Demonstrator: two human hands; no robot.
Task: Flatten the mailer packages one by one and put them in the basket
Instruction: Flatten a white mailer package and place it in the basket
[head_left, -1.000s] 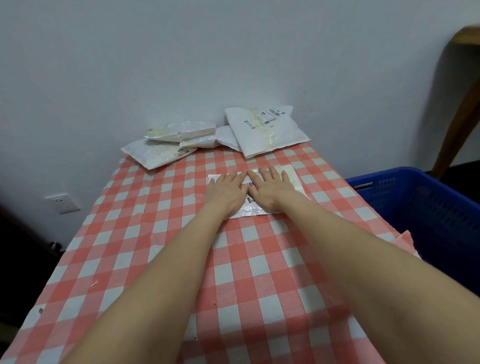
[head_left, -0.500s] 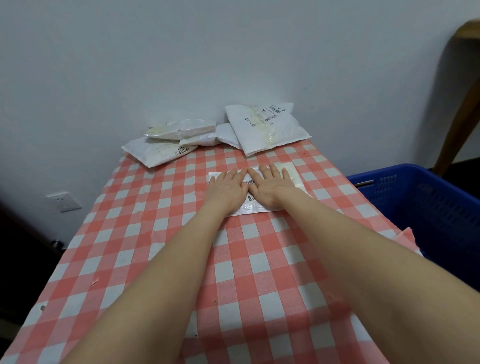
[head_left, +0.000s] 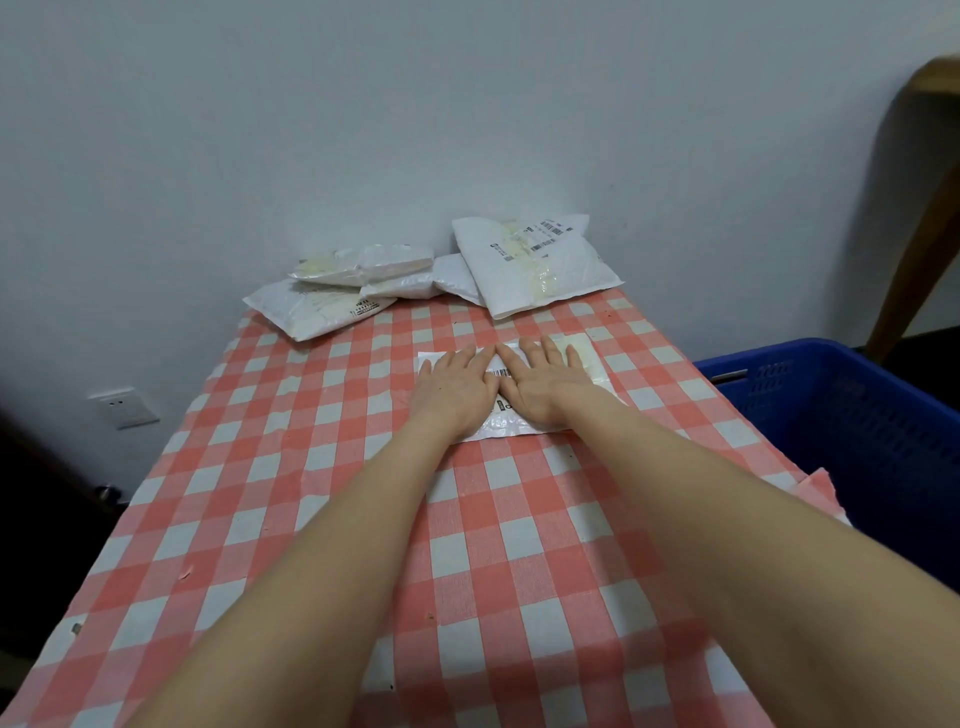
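1. Flat white mailer (head_left: 587, 358) lies on the checked tablecloth (head_left: 311, 467), past table centre toward 12 o'clock. Barcode label shows between the two hands, and a yellowish patch shows at its 1 o'clock corner.
2. Left hand (head_left: 454, 387) lies palm down on the mailer's 9 o'clock half. Fingers are straight and spread, pointing to 12-1 o'clock. It presses and grasps nothing.
3. Right hand (head_left: 545, 382) lies palm down on the 3 o'clock half, fingers straight, also pressing with no grasp. The index fingers nearly meet over the barcode; cannot tell if they touch.
4. Both forearms are bare and run in from 6 o'clock.
5. Pile of unflattened mailers sits at 12 o'clock, against the wall:
   - large puffy mailer (head_left: 535, 265) at 1 o'clock, propped on the wall, labels up;
   - a smaller white one (head_left: 454, 273) tucked beside it, partly under it;
   - stacked small mailers (head_left: 363, 262) at 11 o'clock, resting on a wider labelled mailer (head_left: 311, 309) that overhangs the far table edge.
6. Blue plastic basket (head_left: 779, 353) stands off the table at 3 o'clock, just beside its edge, lower than the tabletop. Its contents are not visible.
7. Wall socket (head_left: 123, 408) at 9 o'clock, below table height.
8. Wooden furniture leg (head_left: 914, 260) at 2 o'clock, behind the basket.
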